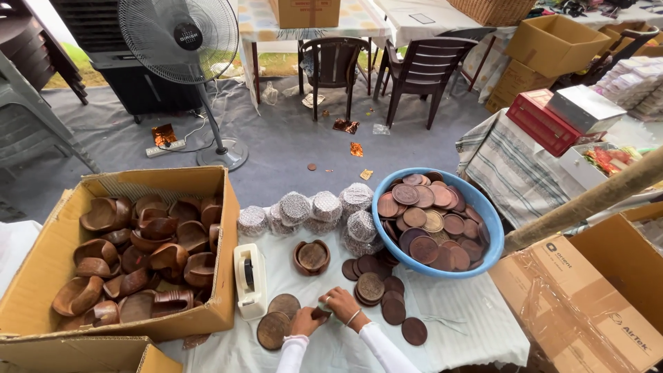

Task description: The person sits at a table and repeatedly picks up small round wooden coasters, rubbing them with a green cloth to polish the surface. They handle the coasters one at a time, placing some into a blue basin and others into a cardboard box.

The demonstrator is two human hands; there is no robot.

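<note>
Fingers of both the left hand [304,322] and right hand [341,304] pinch a small brown disc [320,313] held between them

Soft even daylight, sharp, wide-angle edge distortion

1. Wooden discs [274,330] just left of the left hand [304,322] look brown, smooth and matt.
2. White cloth [456,324] under both hands looks faintly ribbed.
3. Tape dispenser [249,280] further left is glossy white plastic.
</note>
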